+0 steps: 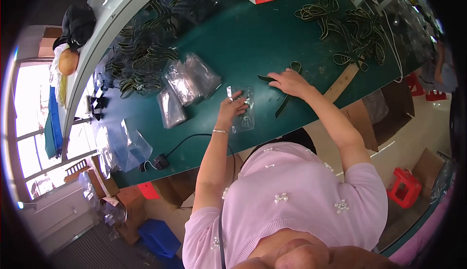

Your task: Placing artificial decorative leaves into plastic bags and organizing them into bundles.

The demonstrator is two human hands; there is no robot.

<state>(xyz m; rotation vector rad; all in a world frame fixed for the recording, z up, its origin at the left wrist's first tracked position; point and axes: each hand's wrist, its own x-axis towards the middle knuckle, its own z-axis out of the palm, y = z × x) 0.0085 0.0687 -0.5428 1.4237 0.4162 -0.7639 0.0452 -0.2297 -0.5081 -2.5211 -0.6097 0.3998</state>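
My right hand (291, 82) is closed on a dark strap (282, 107), over the green table. One end of the strap sticks out to the left of the fingers, a small loop rises above them, and a tail hangs toward the table's front edge. To its left, a small clear plastic bag (247, 121) lies on the table. My left hand (232, 109) is on the bag's left side, its fingers bent and partly apart over the film. The exact grip on the film is hard to make out. Beside that hand are stacks of clear bags (184, 86).
Dark straps with yellowish edges lie in a large heap (146, 40) at the far left and in looped bundles (357, 30) at the far right. A wooden strip (340, 83) lies near the right edge. A black cable with a plug (160, 161) and loose plastic sheets (127, 147) are front left.
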